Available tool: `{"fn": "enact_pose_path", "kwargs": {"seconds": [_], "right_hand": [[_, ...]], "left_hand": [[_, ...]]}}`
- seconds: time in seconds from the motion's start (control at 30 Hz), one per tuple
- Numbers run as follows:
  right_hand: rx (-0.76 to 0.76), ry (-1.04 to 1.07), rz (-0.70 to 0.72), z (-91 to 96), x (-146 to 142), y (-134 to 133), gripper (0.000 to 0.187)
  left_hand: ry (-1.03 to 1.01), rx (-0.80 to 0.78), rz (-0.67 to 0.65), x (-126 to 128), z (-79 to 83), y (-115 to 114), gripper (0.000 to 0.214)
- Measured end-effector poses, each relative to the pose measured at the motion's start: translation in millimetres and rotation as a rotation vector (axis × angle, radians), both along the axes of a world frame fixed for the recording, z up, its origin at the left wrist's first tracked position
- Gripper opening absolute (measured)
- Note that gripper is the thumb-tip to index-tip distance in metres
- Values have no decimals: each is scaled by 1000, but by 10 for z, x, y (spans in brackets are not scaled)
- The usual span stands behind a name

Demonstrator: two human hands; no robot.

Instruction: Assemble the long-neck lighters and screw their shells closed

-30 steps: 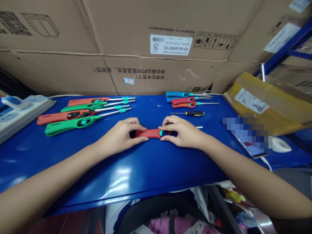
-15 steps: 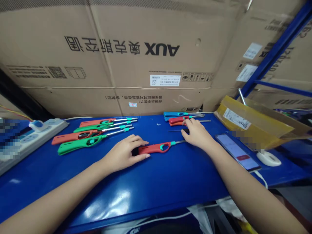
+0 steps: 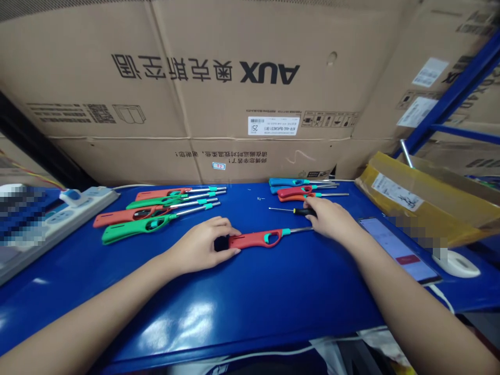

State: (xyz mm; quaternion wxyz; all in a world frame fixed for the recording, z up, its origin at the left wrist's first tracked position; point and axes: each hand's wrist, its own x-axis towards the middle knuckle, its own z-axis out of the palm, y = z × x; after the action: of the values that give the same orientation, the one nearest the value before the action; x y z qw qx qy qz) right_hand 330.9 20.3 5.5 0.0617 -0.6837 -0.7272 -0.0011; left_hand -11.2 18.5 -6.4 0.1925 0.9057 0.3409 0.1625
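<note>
The lighter [image 3: 253, 240] is red, with a narrow slot near its rear, a teal trigger in a looped guard, a teal collar and a metal tube pointing right. Its rear end is hidden. Behind the lighter's front half, apart from it, lies the screwdriver [image 3: 299, 211]: thin shaft, tip leftward, yellow neck, black handle partly covered.

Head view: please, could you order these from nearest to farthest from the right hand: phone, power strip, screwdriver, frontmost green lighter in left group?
From the right hand:
1. Screwdriver: its handle is in the fingers.
2. Phone: just to the hand's right.
3. Frontmost green lighter: across the table, on the left.
4. Power strip: at far left.
</note>
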Motion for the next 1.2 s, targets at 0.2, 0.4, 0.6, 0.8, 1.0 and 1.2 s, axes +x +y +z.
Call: {"fn": "enact_pose_path", "kwargs": {"seconds": [0.2, 0.4, 0.6, 0.8, 1.0, 1.2], "right_hand": [[203, 208, 149, -7, -180, -52, 12], [351, 322, 174, -19, -202, -39, 10], [324, 352, 234, -128, -199, -7, 16], [325, 378, 240, -183, -216, 10, 20], [432, 469, 201, -71, -299, -53, 18], [609, 622, 95, 62, -401, -154, 15]], "left_hand": [[-28, -43, 5, 21, -1, 7, 33], [-30, -34, -13, 20, 9, -2, 33], [-20, -1, -32, 14, -5, 4, 34], [-19, 24, -39, 19, -24, 0, 34], [-35, 25, -51, 35, -50, -11, 36], [-77, 12, -87, 59, -84, -29, 37]]}}
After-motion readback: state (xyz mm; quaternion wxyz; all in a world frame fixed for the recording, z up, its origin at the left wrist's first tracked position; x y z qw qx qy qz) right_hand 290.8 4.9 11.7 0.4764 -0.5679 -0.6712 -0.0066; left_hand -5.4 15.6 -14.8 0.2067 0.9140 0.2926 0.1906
